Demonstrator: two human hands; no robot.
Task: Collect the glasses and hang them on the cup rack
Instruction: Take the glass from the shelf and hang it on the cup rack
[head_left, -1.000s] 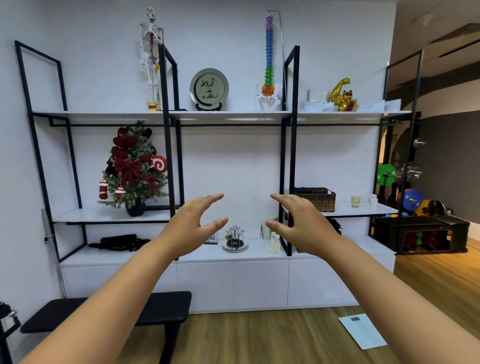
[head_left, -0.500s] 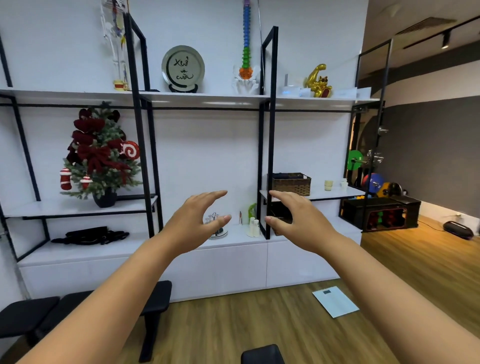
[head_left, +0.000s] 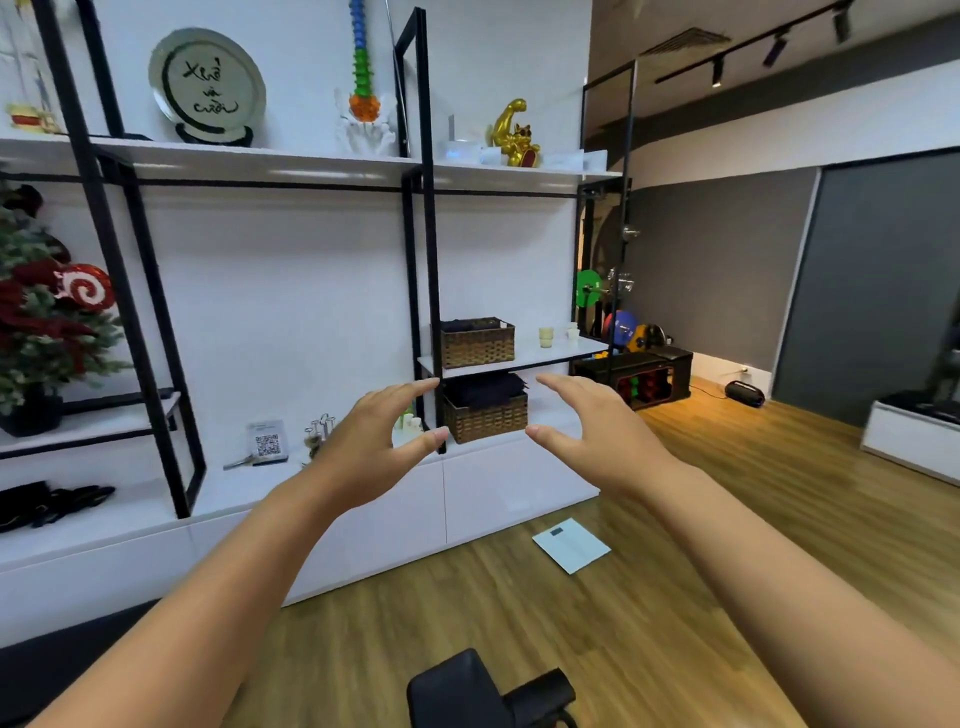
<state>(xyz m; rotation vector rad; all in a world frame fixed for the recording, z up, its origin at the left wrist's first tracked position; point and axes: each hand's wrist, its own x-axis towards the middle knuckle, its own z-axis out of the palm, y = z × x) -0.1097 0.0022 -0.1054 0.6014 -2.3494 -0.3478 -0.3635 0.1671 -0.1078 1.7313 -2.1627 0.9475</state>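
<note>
Both hands were held out in the air, empty. The left hand and the right hand had their fingers spread and only loosely bent, gripping nothing. The cup rack stood on the low white worktop, partly hidden behind the left hand. Small glasses stood on the shelf above and right of the rack, beside a woven basket. I judge the person should approach first, then take one glass per hand.
</note>
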